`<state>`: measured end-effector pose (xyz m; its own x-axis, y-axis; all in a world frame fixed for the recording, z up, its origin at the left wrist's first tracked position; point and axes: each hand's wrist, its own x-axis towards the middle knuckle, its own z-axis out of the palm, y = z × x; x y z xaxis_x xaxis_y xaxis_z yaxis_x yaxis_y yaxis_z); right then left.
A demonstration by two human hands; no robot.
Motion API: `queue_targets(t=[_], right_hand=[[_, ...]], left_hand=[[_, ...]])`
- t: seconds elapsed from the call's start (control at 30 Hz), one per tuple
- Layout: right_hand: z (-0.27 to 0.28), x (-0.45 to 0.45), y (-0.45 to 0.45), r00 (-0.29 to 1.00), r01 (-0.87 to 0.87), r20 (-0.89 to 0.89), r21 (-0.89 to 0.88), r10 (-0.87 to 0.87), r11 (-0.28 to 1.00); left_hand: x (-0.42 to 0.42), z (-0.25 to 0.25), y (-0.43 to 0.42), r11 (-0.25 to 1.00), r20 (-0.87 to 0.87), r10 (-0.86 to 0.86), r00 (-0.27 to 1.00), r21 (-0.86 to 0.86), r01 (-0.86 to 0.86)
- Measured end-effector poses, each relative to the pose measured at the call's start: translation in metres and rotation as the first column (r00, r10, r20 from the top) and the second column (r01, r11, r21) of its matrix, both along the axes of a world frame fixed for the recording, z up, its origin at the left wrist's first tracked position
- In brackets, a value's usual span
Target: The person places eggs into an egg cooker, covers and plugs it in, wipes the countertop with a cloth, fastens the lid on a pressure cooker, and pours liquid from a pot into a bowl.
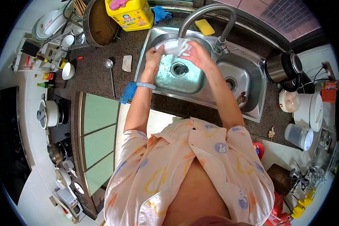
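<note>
Under the faucet (209, 9), a white dish (171, 46) is held over the left sink basin (184, 81). My left hand (153, 58) grips its left edge, fingers closed. On the right side, my right hand (198, 55) is closed round a whitish cloth (183, 48) that presses against the dish. Water appears to run from the spout onto the dish. Below both hands, the basin shows a drain (179, 69) with dark bits in it.
The right basin (237, 71) holds a small reddish-brown item. A yellow sponge (204, 27) and a yellow jug (133, 17) stand behind the sink. Blue cloth (128, 92) hangs at the front edge. A ladle (111, 73) lies left; a kettle (280, 67) stands right.
</note>
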<state>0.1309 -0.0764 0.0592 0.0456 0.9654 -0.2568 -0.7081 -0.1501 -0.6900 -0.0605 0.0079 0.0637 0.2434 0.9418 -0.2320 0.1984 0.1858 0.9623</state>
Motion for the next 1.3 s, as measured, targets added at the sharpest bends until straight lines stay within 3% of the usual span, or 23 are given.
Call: queue_targets(t=[0.07,0.13,0.2,0.23,0.27,0.33,0.37,0.43,0.53,0.67,0.7,0.73,0.77,0.8,0.83,0.87,0.93,0.97,1.1,1.17,1.2,1.27,1.3], right_hand=[[0.011,-0.012,0.002,0.998,0.024,-0.062,0.036,-0.022,0.999],[0.028,-0.038,-0.004,0.995,0.091,0.021,0.103,-0.094,0.991],[0.045,-0.06,-0.015,0.882,-0.006,0.471,0.031,-0.009,1.0],[0.046,-0.073,-0.017,0.881,0.003,0.473,0.025,-0.014,1.0],[0.043,-0.085,-0.018,0.515,0.053,0.814,0.282,-0.268,0.958],[0.029,-0.082,-0.013,0.006,-0.031,0.863,0.505,-0.505,0.863],[0.01,-0.066,0.0,-0.05,0.04,0.932,0.362,-0.36,0.931],[0.001,-0.04,0.02,-0.023,0.292,0.996,0.086,-0.083,0.953],[0.005,-0.012,0.028,0.046,0.532,0.995,0.054,-0.092,0.845],[0.011,-0.048,0.024,0.254,0.492,0.95,0.036,-0.183,0.87],[0.006,-0.067,0.017,0.136,0.404,0.951,0.203,-0.277,0.892],[0.01,-0.085,0.012,0.076,0.357,0.941,0.282,-0.329,0.891],[0.014,-0.103,0.007,0.019,0.305,0.924,0.358,-0.381,0.883],[0.024,-0.119,0.006,-0.443,0.399,0.866,0.422,-0.232,0.814],[0.029,-0.125,0.005,-0.78,0.437,0.625,0.515,0.025,0.738],[0.023,-0.108,0.008,-0.778,0.444,0.628,0.512,0.032,0.736],[0.009,-0.049,0.023,0.071,0.366,0.997,-0.05,0.026,0.929],[0.006,-0.037,0.029,0.187,0.471,0.982,-0.087,-0.003,0.878],[-0.008,-0.041,0.03,0.179,0.614,0.974,-0.003,-0.135,0.79],[-0.038,-0.067,0.03,-0.031,0.299,0.987,0.158,-0.156,0.941],[0.024,-0.079,0.002,0.162,0.101,0.987,0.002,-0.018,0.995],[0.074,-0.113,-0.028,0.29,0.198,0.955,-0.13,0.069,0.971],[0.05,-0.116,-0.021,0.135,0.246,0.99,0.014,-0.049,0.969]], left_hand=[[0.008,-0.011,-0.003,0.901,0.075,0.049,0.996,-0.433,-0.011],[0.013,-0.027,0.0,0.717,0.392,0.003,0.92,-0.642,0.272],[0.025,-0.051,0.005,0.801,0.596,-0.134,0.791,-0.405,0.441],[0.028,-0.046,0.001,0.728,0.806,-0.07,0.588,-0.362,0.583],[0.03,-0.043,-0.003,0.658,0.94,0.028,0.339,-0.273,0.702],[0.04,-0.042,-0.014,0.576,0.999,0.025,0.038,-0.045,0.816],[0.048,-0.039,-0.022,0.568,0.999,0.028,0.04,-0.049,0.822],[0.066,-0.021,-0.034,0.818,0.666,0.205,0.717,-0.519,0.248],[0.066,-0.009,-0.049,0.841,0.712,0.194,0.675,-0.475,0.259],[0.055,-0.007,-0.02,0.828,0.707,0.133,0.695,-0.465,0.315],[0.043,-0.028,-0.004,0.915,0.557,-0.288,0.779,-0.081,0.395],[0.036,-0.048,0.008,0.797,0.222,-0.595,0.773,0.287,0.531],[0.036,-0.029,-0.009,0.884,0.691,-0.334,0.641,-0.006,0.467],[0.038,-0.007,-0.029,0.81,0.91,0.11,0.4,-0.315,0.495],[0.044,-0.01,-0.031,0.804,0.91,0.105,0.401,-0.315,0.504],[0.047,-0.019,-0.033,0.79,0.806,0.168,0.567,-0.454,0.412],[0.048,-0.037,-0.043,0.76,0.674,0.227,0.703,-0.574,0.305],[0.047,-0.026,-0.053,0.76,0.727,0.19,0.66,-0.534,0.37],[0.034,-0.033,-0.037,0.775,0.706,0.048,0.707,-0.473,0.42],[0.03,-0.028,-0.015,0.774,0.682,0.072,0.728,-0.499,0.39],[0.028,-0.034,-0.003,0.73,0.708,0.097,0.699,-0.528,0.433],[0.024,-0.011,-0.017,0.839,0.716,0.073,0.694,-0.42,0.345],[0.02,-0.009,-0.025,0.866,0.736,-0.009,0.677,-0.332,0.373]])
